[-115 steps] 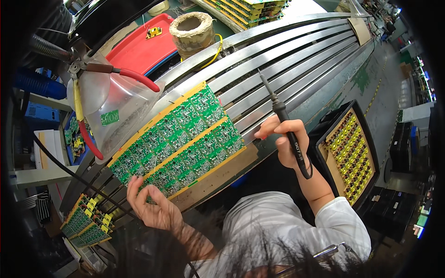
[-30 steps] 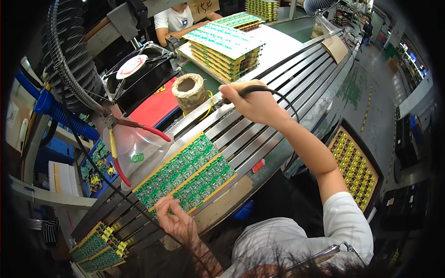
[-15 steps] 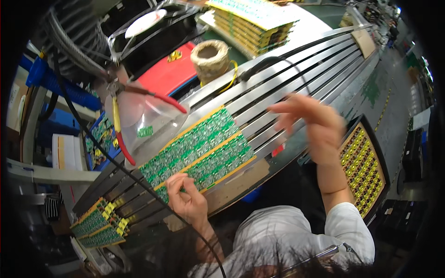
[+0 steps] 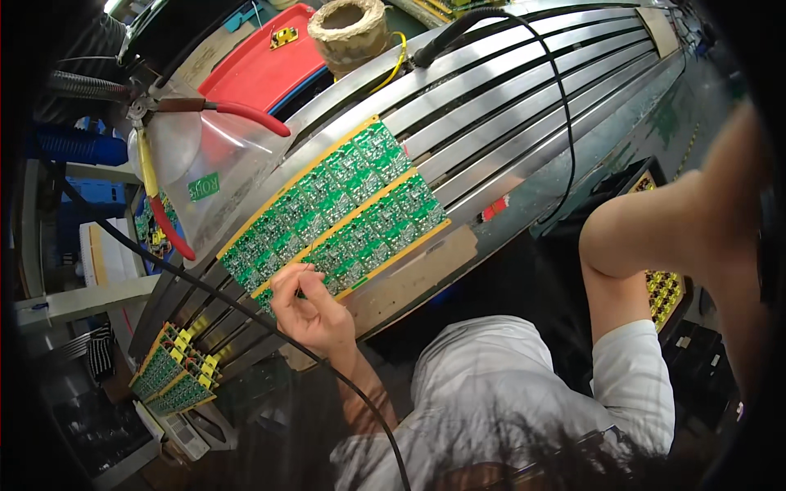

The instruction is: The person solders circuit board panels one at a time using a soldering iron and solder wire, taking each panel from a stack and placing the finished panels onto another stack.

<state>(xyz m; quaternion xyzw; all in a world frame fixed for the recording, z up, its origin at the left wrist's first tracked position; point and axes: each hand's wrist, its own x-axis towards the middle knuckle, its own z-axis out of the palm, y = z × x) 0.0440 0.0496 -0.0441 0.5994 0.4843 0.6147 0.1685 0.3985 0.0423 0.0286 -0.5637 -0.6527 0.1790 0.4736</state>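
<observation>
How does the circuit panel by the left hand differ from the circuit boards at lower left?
The circuit panel appears larger than the circuit boards. Yellow components show on the boards, not on the panel's visible face. The left hand is at the panel, not the boards. Both are green, edged in yellow.

Rails, upper centre: bare metal, smooth, with bright reflections. Circuit-board panel, centre: glossy green face, silvery metallic specks; yellow edge strips matt. Tray, upper left: smooth red plastic, soft sheen. Thick roll, top: rough, fibrous-looking, matt. Clear sheet, left: glossy plastic. Hose, upper left: ribbed, metallic. Brown board, lower centre: matt, scuffed; wood or card undetermined. Shirt, bottom: matt white cloth, creased.
</observation>
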